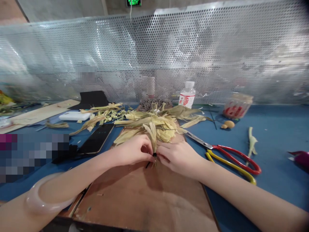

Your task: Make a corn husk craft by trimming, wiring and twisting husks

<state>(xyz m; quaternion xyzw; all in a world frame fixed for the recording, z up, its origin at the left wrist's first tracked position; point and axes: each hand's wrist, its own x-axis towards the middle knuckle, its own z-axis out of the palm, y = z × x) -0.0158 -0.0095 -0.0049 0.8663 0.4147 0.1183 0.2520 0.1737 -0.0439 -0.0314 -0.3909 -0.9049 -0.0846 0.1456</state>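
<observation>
Between my two hands stands a small bundle of dried corn husk strips [152,137], bound near its lower end by a black tie [154,154]. My left hand [135,149] pinches at the tie from the left, thumb and forefinger closed together there. From the other side, my right hand [177,156] has its fingers bent around the bundle's base. A short dark end sticks out below the left fingertips. Just behind the bundle lies a heap of loose pale husks [166,124]. All this is over a brown wooden board [145,199].
Scissors [210,146] with red and yellow handles lie right of the board. A phone [98,140] and a white case-like object [74,116] are on the left. A white bottle [187,95], a clear jar [238,106] and a perforated metal screen [154,54] stand behind.
</observation>
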